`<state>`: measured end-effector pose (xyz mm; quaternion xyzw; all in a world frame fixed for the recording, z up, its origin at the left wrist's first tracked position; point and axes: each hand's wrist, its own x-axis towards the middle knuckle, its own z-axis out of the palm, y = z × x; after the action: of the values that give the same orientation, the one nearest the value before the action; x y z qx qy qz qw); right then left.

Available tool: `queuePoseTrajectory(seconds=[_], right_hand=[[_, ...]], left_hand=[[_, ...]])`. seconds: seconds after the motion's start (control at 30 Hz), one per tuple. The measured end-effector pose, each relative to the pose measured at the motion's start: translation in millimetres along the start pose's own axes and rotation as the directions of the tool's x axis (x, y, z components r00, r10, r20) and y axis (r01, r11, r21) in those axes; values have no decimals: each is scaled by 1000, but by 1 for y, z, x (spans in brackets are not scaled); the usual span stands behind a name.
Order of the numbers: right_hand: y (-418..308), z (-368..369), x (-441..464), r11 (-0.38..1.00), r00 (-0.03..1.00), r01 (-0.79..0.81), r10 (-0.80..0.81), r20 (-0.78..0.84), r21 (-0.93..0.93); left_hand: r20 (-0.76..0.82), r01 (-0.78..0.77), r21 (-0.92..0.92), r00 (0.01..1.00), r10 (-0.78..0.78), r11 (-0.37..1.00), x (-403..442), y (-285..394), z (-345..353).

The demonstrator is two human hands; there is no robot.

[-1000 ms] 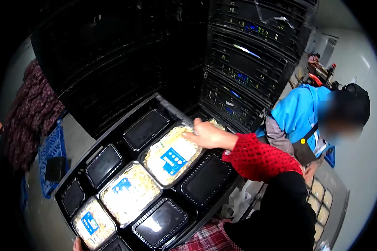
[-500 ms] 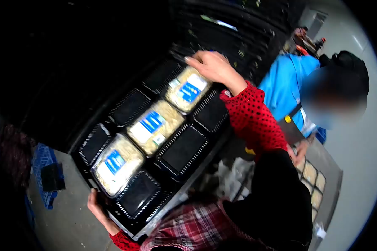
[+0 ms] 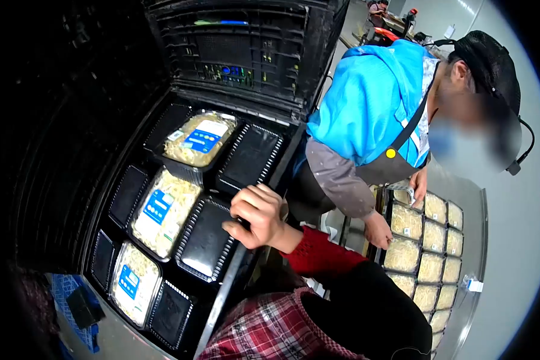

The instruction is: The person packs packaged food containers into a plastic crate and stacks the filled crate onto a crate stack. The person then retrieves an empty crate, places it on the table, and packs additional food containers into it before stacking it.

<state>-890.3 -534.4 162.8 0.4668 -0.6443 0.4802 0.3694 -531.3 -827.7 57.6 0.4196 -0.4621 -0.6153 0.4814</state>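
Note:
My right hand [image 3: 258, 217] is curled at the near rim of a large black crate [image 3: 227, 294], its fingers bent towards the thumb. Whether it grips the rim or anything else is hidden. My left hand is out of view. Inside the crate, three clear-topped packs of pale stringy food, resembling bean sprouts, form a row: a far pack [image 3: 201, 141], a middle pack [image 3: 165, 213] and a near pack [image 3: 135, 282]. Each bears a blue and white label. The far one sits higher, its dark side showing. Black ridged trays flank the row, including one [image 3: 207, 240] beside my hand.
A co-worker in a blue top [image 3: 372, 102] bends over a block of similar packs [image 3: 429, 264] on a metal table [image 3: 471, 282] to the right. A black slatted crate panel [image 3: 234, 60] stands behind my crate. Blue plastic pallet pieces [image 3: 72, 294] lie at lower left.
My right hand has left the far pack and come back to the near rim, its fingers now curled. My left hand has gone from the crate's left end. The view has shifted right.

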Motion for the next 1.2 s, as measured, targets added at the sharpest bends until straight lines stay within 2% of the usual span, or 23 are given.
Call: queuePoseTrajectory(seconds=[0.17,0.2,0.23,0.33,0.37,0.43,0.5,0.53,0.57,0.6,0.63,0.67,0.7,0.73,0.8,0.83,0.93,1.0,1.03,1.07,1.13,1.2], right_hand=[[-2,-8,-5,998,996,-35,39,80,-49],[3,-8,-6,999,1000,-11,11,5,39],[7,-8,-14,1000,1000,6,-5,-17,15],[22,1,-30,993,1000,3,-6,20,121],[37,10,-28,954,991,125,-136,19,272],[45,14,-34,953,992,82,-105,63,291],[30,5,-30,966,970,-241,235,69,93],[31,4,-30,933,937,-348,343,68,91],[45,-1,-35,943,941,-334,334,51,2],[44,1,-33,954,954,-300,300,13,10],[42,-4,-28,944,943,-324,327,64,-63],[35,-11,-26,927,925,-347,364,112,-144],[26,-12,-22,934,932,-321,342,122,-159],[30,-10,-23,962,968,-218,235,89,-167],[13,-13,-17,910,913,-337,378,151,-240],[12,-16,-18,894,897,-366,413,157,-257],[-3,-3,-15,884,884,-422,451,126,-203],[6,-11,-16,813,792,-501,569,222,-296],[11,-4,-30,919,919,-368,382,93,-138],[17,-8,-34,933,938,-314,333,97,-174],[23,-11,-37,922,920,-363,377,108,-134],[39,-15,-44,930,925,-343,359,123,-130]], left_hand=[[-30,55,41,998,-54,998,-21,4,-3],[-18,55,39,998,-55,998,-27,1,-6],[-19,60,34,998,-59,998,-33,-1,-6],[18,75,-2,997,-75,997,-43,-24,3],[41,90,-35,995,-88,995,-42,-36,11],[104,118,-123,989,-105,985,-36,-60,23],[168,155,-208,978,-121,966,-29,-80,36],[195,175,-245,972,-128,954,-29,-88,41],[229,198,-279,964,-135,940,-30,-95,48],[260,213,-313,957,-132,926,-33,-96,48],[295,220,-344,948,-117,913,-40,-99,47],[319,157,-322,947,-49,934,-51,-93,42],[340,36,-127,940,9,991,-58,-92,33],[359,-91,39,931,71,995,-63,-106,26],[328,-114,8,939,105,993,-69,-114,28],[282,5,6,960,-7,1000,-75,-95,30],[259,128,-115,961,-95,985,-72,-95,36],[245,97,31,964,-102,995,-75,-63,29],[183,-20,103,983,1,994,-82,-52,32],[191,-197,69,965,181,978,-81,-19,32],[326,-522,-64,794,512,850,-58,43,40],[473,-659,70,683,556,749,-39,41,38]])
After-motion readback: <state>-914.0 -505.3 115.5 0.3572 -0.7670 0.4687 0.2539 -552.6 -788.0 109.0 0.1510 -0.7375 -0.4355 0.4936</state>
